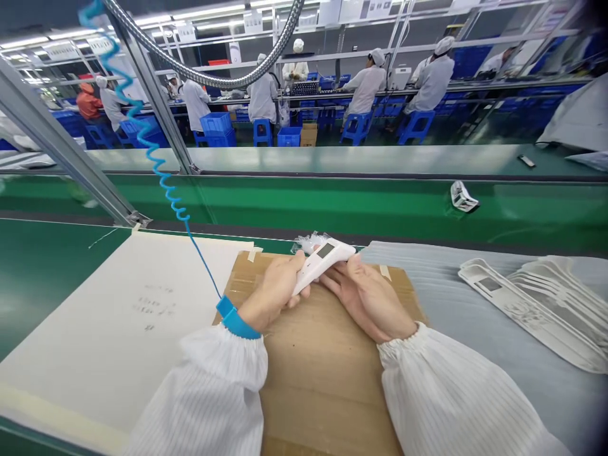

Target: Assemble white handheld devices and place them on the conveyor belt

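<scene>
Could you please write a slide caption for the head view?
Fingers of the left hand grip a white device over cardboard, the right hand at its angled end.

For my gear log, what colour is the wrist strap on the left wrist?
The wrist strap is bright blue, best seen in the head view.

left hand (278, 280): curled in grip | right hand (373, 294): palm inward, thumb raised | hands close together

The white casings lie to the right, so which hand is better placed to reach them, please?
Probably the right hand: it is nearer the white casings, while the left hand grips the white device.
</scene>
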Motion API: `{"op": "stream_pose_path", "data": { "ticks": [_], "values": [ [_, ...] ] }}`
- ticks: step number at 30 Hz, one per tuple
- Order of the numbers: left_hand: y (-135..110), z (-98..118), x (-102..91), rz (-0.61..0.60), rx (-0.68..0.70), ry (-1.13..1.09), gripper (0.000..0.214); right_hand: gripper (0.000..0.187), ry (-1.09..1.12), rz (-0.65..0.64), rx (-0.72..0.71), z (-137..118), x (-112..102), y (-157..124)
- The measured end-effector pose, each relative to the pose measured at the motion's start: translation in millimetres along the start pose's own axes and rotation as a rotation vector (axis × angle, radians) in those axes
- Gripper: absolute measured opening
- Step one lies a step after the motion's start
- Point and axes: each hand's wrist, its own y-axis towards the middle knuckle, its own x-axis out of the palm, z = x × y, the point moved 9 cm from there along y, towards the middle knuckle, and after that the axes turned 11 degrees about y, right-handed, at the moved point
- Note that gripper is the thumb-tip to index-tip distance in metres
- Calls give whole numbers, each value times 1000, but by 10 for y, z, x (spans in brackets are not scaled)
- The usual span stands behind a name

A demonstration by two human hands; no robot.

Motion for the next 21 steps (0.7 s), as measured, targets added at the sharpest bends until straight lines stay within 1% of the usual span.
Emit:
{"op": "stream_pose_path", "data": {
  "ticks": [2, 4, 5, 6, 7, 8, 9, 10, 11, 12, 13, 15, 16, 18, 20, 21],
  "values": [
    [15, -24, 1, -61, -22, -94, 42, 40, -53, -32, 0, 21, 11, -6],
    [8, 16, -18, -89, 5, -133, 40, 40, -77, 5, 12, 37, -52, 0],
    [12, 53, -56, -78, 38, -162, 39, 40, -76, 47, 19, 41, -107, 4],
    [27, 94, -138, -33, 82, -198, 35, 39, -67, 98, 25, 44, -170, 6],
    [53, 127, -272, 55, 130, -221, 30, 38, -53, 150, 31, 47, -233, 5],
    [87, 141, -449, 176, 164, -194, 23, 37, -35, 195, 33, 49, -286, 2],
    [128, 140, -644, 306, 175, -117, 19, 37, -15, 228, 34, 50, -326, -1],
    [178, 136, -841, 428, 167, -5, 22, 37, 1, 246, 36, 53, -349, -3],
    [253, 134, -1011, 511, 128, 175, 29, 37, 12, 250, 38, 56, -357, -4],
    [355, 126, -1156, 545, 87, 285, 31, 37, 20, 247, 40, 60, -356, -4],
    [470, 129, -1287, 559, 58, 356, 26, 37, 24, 240, 43, 63, -350, -3],
    [700, 181, -1515, 576, 31, 446, 20, 35, 25, 227, 49, 68, -338, -3],
    [803, 228, -1605, 585, 26, 486, 22, 34, 28, 226, 52, 69, -337, -2],
    [960, 361, -1717, 606, 31, 570, 33, 33, 50, 238, 58, 68, -348, 3],
    [1032, 521, -1717, 626, 54, 657, 43, 32, 101, 274, 52, 57, -380, 11],
    [1037, 604, -1664, 624, 75, 699, 43, 32, 137, 302, 44, 50, -403, 15]
  ]
}}
